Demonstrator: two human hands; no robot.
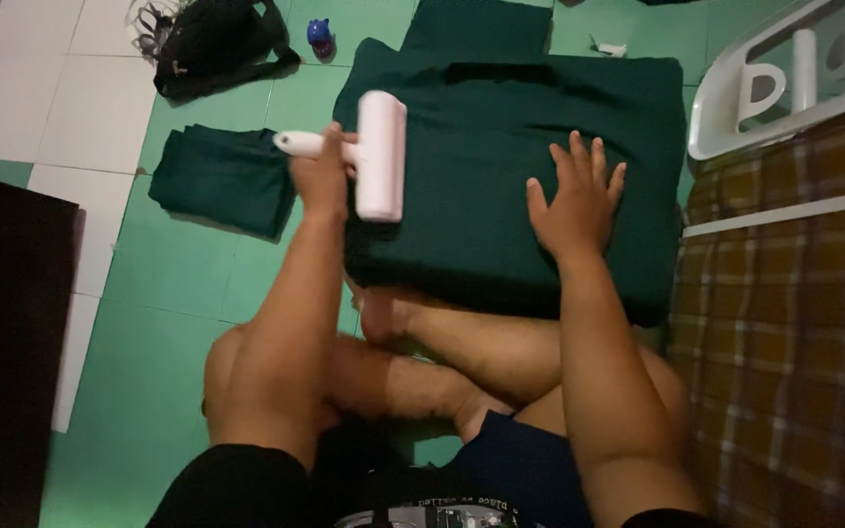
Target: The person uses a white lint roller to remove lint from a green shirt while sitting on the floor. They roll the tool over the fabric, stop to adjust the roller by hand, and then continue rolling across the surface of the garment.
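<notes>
My left hand (323, 178) grips the white handle of a pale pink lint roller (380, 154), whose roller head rests at the left edge of a folded dark green garment (501, 117) spread on the floor before me. My right hand (576, 203) lies flat on that garment with fingers spread, pressing its lower middle part. I sit cross-legged, and my knees and one foot show just below the cloth.
A second folded dark green cloth (225, 178) lies left on the green-and-white tiled floor (178, 293). A black bag (215, 44) and small blue object (320, 36) sit farther back. A plaid mattress (784, 342) and white plastic frame (784, 88) border the right. A dark panel (2, 342) stands left.
</notes>
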